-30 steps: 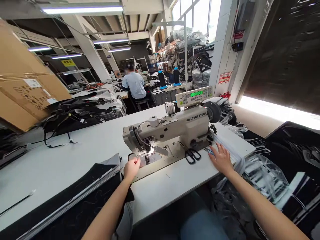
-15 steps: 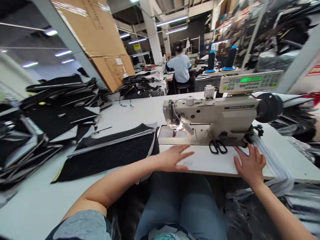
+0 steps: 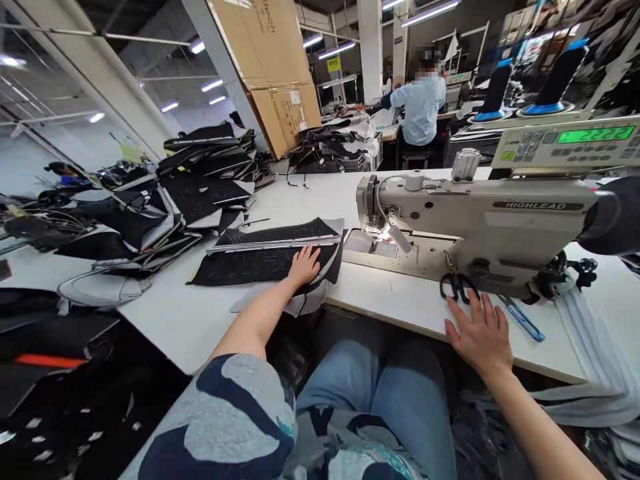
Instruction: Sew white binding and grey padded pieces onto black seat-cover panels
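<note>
My left hand (image 3: pixel 305 265) lies with its fingers stretched out on a black fabric piece (image 3: pixel 245 265) that has a pale strip across it. Grey cloth shows beneath the piece at the table edge. To the right, my right hand (image 3: pixel 481 335) rests with spread fingers at the front edge of the table, holding nothing. Its fingertips are close to the black-handled scissors (image 3: pixel 459 288); whether they touch cannot be made out. A blue cutter (image 3: pixel 524 321) lies just right of that hand. Behind stands the sewing machine (image 3: pixel 480 220), its lamp lit at the needle.
Piles of black and grey pieces (image 3: pixel 205 177) stand on the left. Two black thread cones (image 3: pixel 500 90) rise behind the machine. White strips (image 3: pixel 595 340) hang over the table's right side. A co-worker (image 3: pixel 421 107) sits farther back, beyond a tall cardboard box (image 3: pixel 285 117).
My left hand has moved left from the bare table before the machine onto the black fabric piece. My right hand is nearer the scissors, uncovering the blue cutter. The view has turned left.
</note>
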`<state>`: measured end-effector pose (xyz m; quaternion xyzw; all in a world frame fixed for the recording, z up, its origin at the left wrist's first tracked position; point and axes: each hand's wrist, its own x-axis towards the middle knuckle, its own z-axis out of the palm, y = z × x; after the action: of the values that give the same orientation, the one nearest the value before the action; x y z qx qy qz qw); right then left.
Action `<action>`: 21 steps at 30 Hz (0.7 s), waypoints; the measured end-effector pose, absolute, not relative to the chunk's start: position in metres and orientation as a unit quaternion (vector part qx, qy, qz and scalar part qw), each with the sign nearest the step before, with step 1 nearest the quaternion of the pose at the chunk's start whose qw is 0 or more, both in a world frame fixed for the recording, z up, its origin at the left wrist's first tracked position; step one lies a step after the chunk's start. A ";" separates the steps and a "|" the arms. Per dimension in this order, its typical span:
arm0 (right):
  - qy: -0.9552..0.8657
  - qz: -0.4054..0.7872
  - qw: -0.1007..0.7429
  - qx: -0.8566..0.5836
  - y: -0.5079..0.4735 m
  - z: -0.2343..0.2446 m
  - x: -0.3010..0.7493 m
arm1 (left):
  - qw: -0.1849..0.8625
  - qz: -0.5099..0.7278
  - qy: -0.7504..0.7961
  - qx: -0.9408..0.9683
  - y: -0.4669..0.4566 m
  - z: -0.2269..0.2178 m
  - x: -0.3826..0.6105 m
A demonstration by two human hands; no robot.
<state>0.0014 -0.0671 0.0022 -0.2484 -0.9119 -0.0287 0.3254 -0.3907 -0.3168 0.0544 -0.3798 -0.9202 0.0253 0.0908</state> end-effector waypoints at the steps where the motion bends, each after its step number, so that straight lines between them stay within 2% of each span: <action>1: -0.911 -0.026 0.325 -0.254 -0.067 0.002 0.002 | 0.091 0.024 -0.921 -0.379 -0.315 0.053 -0.393; 11: -0.921 -0.080 0.298 -0.240 -0.065 0.003 0.004 | 0.087 -0.057 -0.893 -0.438 -0.323 0.051 -0.402; 17: -0.952 -0.077 0.287 -0.072 -0.034 -0.023 0.011 | 0.045 -0.131 -0.832 -0.537 -0.340 0.056 -0.426; 21: -0.952 -0.079 0.289 -0.066 -0.031 -0.029 0.013 | 0.033 -0.179 -0.813 -0.553 -0.335 0.048 -0.432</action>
<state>0.0132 -0.0307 -0.0291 -0.0655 -0.9518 -0.0792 0.2891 -0.4318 -0.3355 0.0484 -0.5530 -0.8132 -0.1786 0.0332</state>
